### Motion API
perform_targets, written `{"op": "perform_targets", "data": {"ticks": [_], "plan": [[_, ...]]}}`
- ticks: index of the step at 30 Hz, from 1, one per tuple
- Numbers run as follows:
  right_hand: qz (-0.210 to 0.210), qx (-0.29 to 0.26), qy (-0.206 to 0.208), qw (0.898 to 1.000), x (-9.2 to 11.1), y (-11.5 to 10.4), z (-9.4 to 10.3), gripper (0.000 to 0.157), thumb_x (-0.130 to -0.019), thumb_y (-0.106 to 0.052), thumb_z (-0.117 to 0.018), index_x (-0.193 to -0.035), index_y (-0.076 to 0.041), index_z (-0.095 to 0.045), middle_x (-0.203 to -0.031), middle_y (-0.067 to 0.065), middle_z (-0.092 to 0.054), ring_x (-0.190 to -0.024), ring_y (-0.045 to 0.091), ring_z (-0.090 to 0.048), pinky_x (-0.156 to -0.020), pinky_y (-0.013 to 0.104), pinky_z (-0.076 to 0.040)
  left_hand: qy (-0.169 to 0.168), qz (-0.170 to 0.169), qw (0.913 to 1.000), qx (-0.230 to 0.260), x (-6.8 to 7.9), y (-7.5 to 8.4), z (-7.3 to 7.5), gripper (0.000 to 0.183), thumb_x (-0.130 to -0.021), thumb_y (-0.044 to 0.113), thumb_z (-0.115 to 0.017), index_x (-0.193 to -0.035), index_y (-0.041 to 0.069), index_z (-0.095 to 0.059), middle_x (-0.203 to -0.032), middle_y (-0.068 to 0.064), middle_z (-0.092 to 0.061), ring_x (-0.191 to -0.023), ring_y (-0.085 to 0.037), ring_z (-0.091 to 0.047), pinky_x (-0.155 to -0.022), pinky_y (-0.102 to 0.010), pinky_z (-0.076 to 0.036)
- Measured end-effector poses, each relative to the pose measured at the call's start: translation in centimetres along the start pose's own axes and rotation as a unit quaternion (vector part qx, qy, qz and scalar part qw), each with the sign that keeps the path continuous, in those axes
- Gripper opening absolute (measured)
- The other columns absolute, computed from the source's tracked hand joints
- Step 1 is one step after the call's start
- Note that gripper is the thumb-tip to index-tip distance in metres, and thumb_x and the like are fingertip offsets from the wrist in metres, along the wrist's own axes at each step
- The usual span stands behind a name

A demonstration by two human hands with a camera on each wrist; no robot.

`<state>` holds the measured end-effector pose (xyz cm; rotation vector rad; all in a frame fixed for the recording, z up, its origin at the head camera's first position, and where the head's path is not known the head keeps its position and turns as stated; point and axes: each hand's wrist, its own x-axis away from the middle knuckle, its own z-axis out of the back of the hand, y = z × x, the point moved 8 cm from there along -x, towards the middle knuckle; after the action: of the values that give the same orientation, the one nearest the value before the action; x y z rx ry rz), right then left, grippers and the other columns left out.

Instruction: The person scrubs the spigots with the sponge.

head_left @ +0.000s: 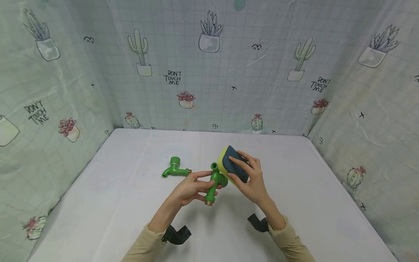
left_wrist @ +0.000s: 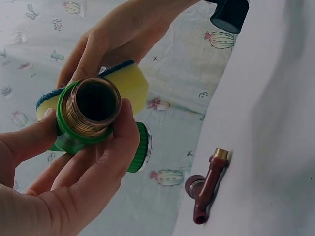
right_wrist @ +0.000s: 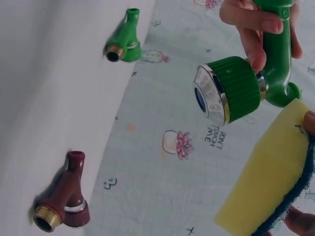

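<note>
My left hand grips a green plastic tap, raised above the white table. Its brass threaded end points toward me, and its ribbed green knob with a silver cap shows in the right wrist view. In my right hand is a yellow sponge with a dark blue scouring side, pinched between thumb and fingers. The yellow face is turned to the tap, its edge right at the spout end. The left wrist view looks into the tap's threaded opening, with the sponge partly hidden behind it.
A second green tap lies on the table left of my hands. A dark red tap with a brass end lies farther right, hidden in the head view. Black wrist mounts stick out below both forearms. A cactus-print curtain surrounds the table.
</note>
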<state>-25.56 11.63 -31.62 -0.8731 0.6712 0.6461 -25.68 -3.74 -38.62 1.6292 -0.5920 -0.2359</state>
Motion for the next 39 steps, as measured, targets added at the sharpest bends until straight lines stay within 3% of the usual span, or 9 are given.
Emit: {"op": "perform_targets", "data": {"ticks": [9, 17, 23, 27, 30, 35, 39], "plan": [[-0.007, -0.006, -0.004, 1.0, -0.1, 0.0, 0.0, 0.049, -0.067, -0.006, -0.075, -0.114, -0.012, -0.061, -0.126, 0.016, -0.049, -0.102, 0.028, -0.041, -0.078, 0.046, -0.043, 0.018, -0.02, 0.9983, -0.053, 0.3, 0.2, 0.2, 0.058, -0.084, 0.015, -0.062, -0.134, 0.001, -0.036, -0.102, -0.022, -0.064, -0.079, -0.018, -0.067, -0.067, -0.043, -0.055], [-0.008, -0.016, -0.024, 1.0, -0.1, -0.2, -0.2, 0.048, -0.07, -0.007, -0.073, -0.116, -0.013, -0.06, -0.127, 0.014, -0.048, -0.106, 0.027, -0.04, -0.078, 0.044, -0.043, 0.027, -0.047, 0.9887, -0.14, 0.4, 0.5, -1.0, 0.05, -0.078, 0.009, -0.067, -0.125, 0.005, -0.051, -0.097, -0.024, -0.065, -0.077, -0.023, -0.067, -0.054, -0.034, -0.055], [-0.003, -0.011, -0.028, 1.0, -0.3, -0.3, 0.0, 0.047, -0.071, -0.008, -0.073, -0.115, -0.013, -0.061, -0.126, 0.015, -0.049, -0.103, 0.028, -0.041, -0.077, 0.041, -0.041, 0.07, -0.041, 0.9887, -0.126, 0.3, 0.3, -0.1, 0.06, -0.077, 0.01, -0.069, -0.131, 0.01, -0.044, -0.098, -0.024, -0.065, -0.079, -0.029, -0.067, -0.05, -0.031, -0.054], [-0.037, -0.041, -0.039, 0.998, -0.4, -0.1, 0.1, 0.045, -0.072, -0.007, -0.071, -0.116, -0.012, -0.06, -0.126, 0.013, -0.05, -0.105, 0.024, -0.041, -0.078, 0.041, -0.042, 0.105, -0.052, 0.9872, -0.108, 0.2, 0.5, 0.7, 0.065, -0.076, 0.01, -0.069, -0.132, 0.007, -0.035, -0.102, -0.025, -0.064, -0.079, -0.025, -0.067, -0.055, -0.03, -0.054], [-0.065, -0.072, -0.047, 0.994, -0.3, 0.2, -0.1, 0.045, -0.073, -0.005, -0.07, -0.116, -0.012, -0.06, -0.126, 0.011, -0.05, -0.107, 0.021, -0.042, -0.081, 0.043, -0.042, 0.112, -0.067, 0.9891, -0.068, 0.0, 0.7, 1.2, 0.056, -0.081, 0.012, -0.064, -0.127, 0.002, -0.034, -0.106, -0.026, -0.061, -0.081, -0.023, -0.067, -0.062, -0.035, -0.056], [-0.052, -0.064, -0.067, 0.994, 0.2, -0.1, -1.1, 0.044, -0.074, -0.009, -0.07, -0.116, -0.012, -0.06, -0.127, 0.013, -0.049, -0.108, 0.025, -0.04, -0.081, 0.044, -0.043, 0.07, -0.08, 0.9943, -0.003, -0.1, 0.8, 1.4, 0.047, -0.088, 0.012, -0.054, -0.128, -0.003, -0.035, -0.114, -0.029, -0.055, -0.09, -0.025, -0.066, -0.071, -0.043, -0.054], [-0.043, -0.05, -0.041, 0.997, 0.2, -0.1, -0.9, 0.045, -0.073, -0.008, -0.071, -0.116, -0.013, -0.06, -0.127, 0.013, -0.049, -0.107, 0.025, -0.041, -0.08, 0.042, -0.043, 0.038, -0.081, 0.996, -0.005, -0.1, 0.7, 1.0, 0.051, -0.089, 0.015, -0.054, -0.132, -0.004, -0.035, -0.119, -0.031, -0.051, -0.094, -0.028, -0.064, -0.073, -0.043, -0.054]]}}
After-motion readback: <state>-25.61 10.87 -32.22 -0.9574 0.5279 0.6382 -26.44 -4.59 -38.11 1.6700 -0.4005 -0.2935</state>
